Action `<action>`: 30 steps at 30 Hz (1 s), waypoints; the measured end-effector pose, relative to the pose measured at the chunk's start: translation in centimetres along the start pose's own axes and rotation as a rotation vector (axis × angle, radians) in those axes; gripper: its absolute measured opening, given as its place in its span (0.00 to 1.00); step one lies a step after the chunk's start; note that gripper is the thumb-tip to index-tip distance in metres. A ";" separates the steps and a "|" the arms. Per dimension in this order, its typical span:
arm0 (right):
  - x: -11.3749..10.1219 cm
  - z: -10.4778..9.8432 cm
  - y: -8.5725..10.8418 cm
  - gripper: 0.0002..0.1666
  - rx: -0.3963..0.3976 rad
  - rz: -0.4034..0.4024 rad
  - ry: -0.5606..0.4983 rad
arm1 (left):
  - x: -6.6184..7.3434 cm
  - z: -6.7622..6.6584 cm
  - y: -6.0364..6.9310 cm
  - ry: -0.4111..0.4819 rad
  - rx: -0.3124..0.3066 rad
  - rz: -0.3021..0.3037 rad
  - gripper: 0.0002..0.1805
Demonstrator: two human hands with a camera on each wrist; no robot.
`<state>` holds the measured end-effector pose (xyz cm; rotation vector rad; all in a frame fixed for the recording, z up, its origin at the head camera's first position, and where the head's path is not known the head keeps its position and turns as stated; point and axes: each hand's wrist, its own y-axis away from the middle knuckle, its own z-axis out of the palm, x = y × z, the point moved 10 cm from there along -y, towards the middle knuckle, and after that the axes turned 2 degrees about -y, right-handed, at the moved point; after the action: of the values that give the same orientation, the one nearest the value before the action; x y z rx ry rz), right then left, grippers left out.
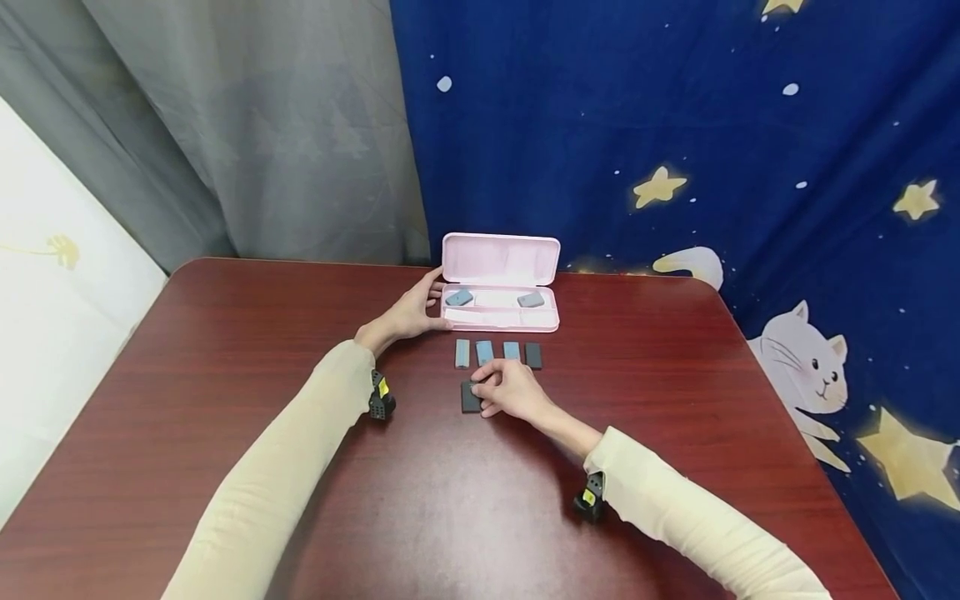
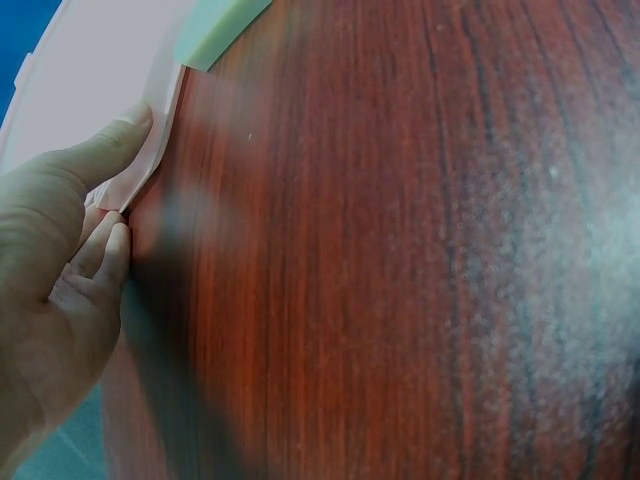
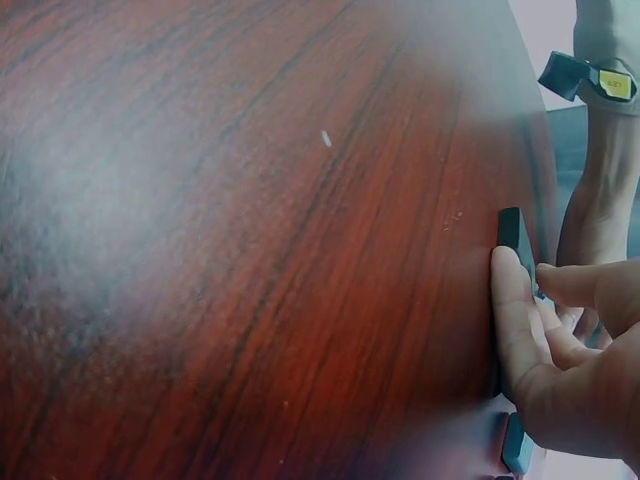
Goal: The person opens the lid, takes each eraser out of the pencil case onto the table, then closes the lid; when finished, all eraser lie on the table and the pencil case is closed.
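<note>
The pink case [image 1: 501, 328] is lying near the far edge of the wooden table [image 1: 240, 358], its lid [image 1: 500, 258] standing raised behind the tray, probably so that the compartments are remaining within reach; a blue block [image 1: 459, 297] and a grey block [image 1: 531, 299] are resting in the rear part, well apart. The left hand [image 1: 408, 310] is spanning the case's left end, thumb at the front corner and fingers further back, moderately spread in a light grip that is presumably steadying it. In front of the case, a pale blue block [image 1: 462, 354], two blue blocks [image 1: 484, 353] and a black block [image 1: 533, 356] are forming a row (the gaps being small), an arrangement seemingly serving easy picking. Nearer the person, the right hand [image 1: 517, 392] is bending its fingers and nearly closing them about the right side of a larger dark block [image 1: 470, 398], apparently pinching it; whether the block is lifting off the table, one cannot tell
</note>
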<state>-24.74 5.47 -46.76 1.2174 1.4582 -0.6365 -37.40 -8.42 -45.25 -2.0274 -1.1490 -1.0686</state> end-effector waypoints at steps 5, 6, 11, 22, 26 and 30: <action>0.1 -0.3 -0.2 0.09 -0.036 -0.006 -0.024 | 0.1 0.0 0.0 0.012 0.009 0.001 0.57; 0.0 -0.4 -0.2 0.09 -0.041 -0.012 -0.025 | 0.1 0.0 0.0 0.011 0.008 -0.002 0.57; -0.7 -1.8 -0.9 0.10 -0.028 -0.050 -0.003 | 0.1 0.2 0.0 0.002 0.002 -0.008 0.56; -4.2 -5.1 -5.3 0.11 0.044 -0.131 0.146 | 0.2 -0.5 0.1 -0.022 0.002 -0.017 0.56; -4.8 -6.5 -7.3 0.12 0.091 -0.169 0.223 | 0.2 -0.3 -0.1 -0.019 0.003 -0.005 0.56; -4.9 -8.3 -9.1 0.12 0.170 -0.181 0.324 | 0.0 0.1 -0.1 -0.028 0.002 -0.009 0.56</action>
<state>-36.74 8.10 -41.96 1.3770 1.8307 -0.7211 -37.44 -8.34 -45.28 -2.0431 -1.1743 -1.0466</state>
